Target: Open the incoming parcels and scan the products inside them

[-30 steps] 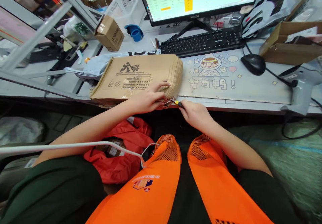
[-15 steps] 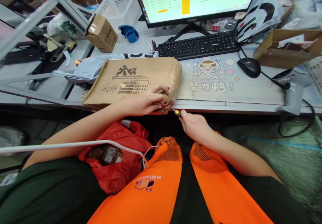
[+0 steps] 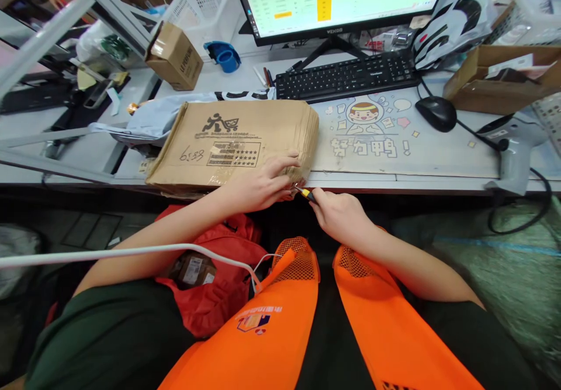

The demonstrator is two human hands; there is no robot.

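Observation:
A brown cardboard parcel with black print and handwritten digits lies flat at the front edge of the desk. Across its near right corner rests my left hand, fingers spread and touching the cardboard; some fingertips are hard to make out. Just right of that corner, my right hand is closed around a small yellow-and-black cutter. The cutter points left, and its thin tip meets the parcel's corner near my left fingertips. Clear tape glints along the parcel's near side.
Behind the parcel stand a keyboard and a monitor. To the right are a mouse, an open carton and a grey scanner. A small box stands back left; a red bag sits below the desk.
My left fingers have spread out over the parcel's corner, where they were more bunched before. The cutter's tip has shifted slightly left, closer against the corner.

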